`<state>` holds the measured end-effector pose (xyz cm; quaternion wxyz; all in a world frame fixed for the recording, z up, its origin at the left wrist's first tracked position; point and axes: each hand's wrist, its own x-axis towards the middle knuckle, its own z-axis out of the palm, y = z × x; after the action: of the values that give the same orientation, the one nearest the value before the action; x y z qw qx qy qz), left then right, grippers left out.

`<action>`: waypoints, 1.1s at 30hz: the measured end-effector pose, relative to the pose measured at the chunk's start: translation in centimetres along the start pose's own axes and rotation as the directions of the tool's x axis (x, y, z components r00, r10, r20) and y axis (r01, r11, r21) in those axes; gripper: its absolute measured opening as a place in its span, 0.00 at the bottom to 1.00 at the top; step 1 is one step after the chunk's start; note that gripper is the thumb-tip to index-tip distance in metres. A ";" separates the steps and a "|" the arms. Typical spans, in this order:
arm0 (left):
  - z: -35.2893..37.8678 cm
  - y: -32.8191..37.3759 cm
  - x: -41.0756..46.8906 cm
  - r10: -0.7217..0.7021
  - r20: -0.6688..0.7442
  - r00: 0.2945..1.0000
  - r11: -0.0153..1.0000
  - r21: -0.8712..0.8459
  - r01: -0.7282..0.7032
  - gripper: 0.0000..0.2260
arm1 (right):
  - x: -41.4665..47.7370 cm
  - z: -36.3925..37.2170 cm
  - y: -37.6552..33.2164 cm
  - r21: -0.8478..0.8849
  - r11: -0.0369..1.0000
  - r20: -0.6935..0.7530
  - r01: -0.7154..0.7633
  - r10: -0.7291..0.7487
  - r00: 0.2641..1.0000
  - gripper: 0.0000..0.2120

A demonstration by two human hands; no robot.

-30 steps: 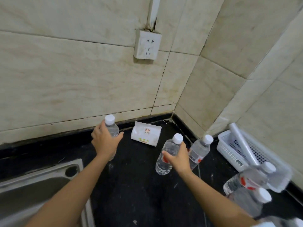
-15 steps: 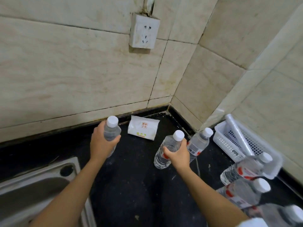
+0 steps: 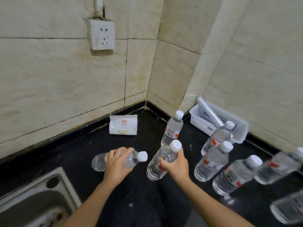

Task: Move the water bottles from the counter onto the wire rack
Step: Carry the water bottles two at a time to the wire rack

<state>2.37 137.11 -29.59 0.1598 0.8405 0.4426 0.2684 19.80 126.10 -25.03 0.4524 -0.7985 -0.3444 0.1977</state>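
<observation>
My left hand (image 3: 117,163) grips a clear water bottle (image 3: 131,159) tipped nearly on its side, its white cap pointing right. In my right hand (image 3: 174,166) is a second bottle (image 3: 165,155), held by its middle and leaning right, above the black counter (image 3: 82,154). Another bottle (image 3: 173,126) stands alone behind them. Several more bottles (image 3: 213,163) stand in a group at the right on the counter. No wire rack shows in the head view.
A white tissue pack (image 3: 123,125) lies near the back corner. A white plastic basket (image 3: 216,122) with a plastic roll in it sits against the right wall. A steel sink (image 3: 32,200) is at the lower left. A wall socket (image 3: 101,34) hangs above.
Both hands have drawn their bottles toward me. The left bottle has tipped from upright to nearly lying over. The camera has swung right, bringing more bottles into view.
</observation>
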 end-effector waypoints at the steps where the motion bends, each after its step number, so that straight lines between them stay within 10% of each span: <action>1: 0.1 0.4 -0.3 -0.026 0.015 1.000 1.000 -0.003 0.026 0.27 | -0.7 -0.7 0.3 -0.009 1.000 0.013 -0.003 0.003 1.000 0.26; 11: 0.0 8.5 -3.5 -0.094 0.152 0.984 0.967 -0.222 0.127 0.25 | -7.2 -8.2 2.7 0.094 0.996 -0.107 -0.001 0.011 0.994 0.28; 17: -0.1 14.5 -8.3 -0.155 0.231 0.960 0.666 -0.693 0.274 0.28 | -12.9 -13.7 3.8 0.168 0.986 -0.279 0.014 0.034 0.960 0.28; 25: 0.6 23.3 -18.5 0.098 0.325 0.941 0.581 -0.786 0.211 0.25 | -26.8 -21.7 8.9 0.066 0.992 -0.485 -0.112 0.130 0.865 0.31; 33: 1.2 31.3 -32.9 0.380 0.500 0.778 0.528 -0.808 0.261 0.22 | -45.4 -25.5 15.8 0.112 0.933 -0.682 -0.341 0.322 0.657 0.30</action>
<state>8.44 92.29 -24.89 0.6731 0.7076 0.1443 0.1594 10.61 72.47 -25.31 0.4935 -0.8689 -0.0022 -0.0391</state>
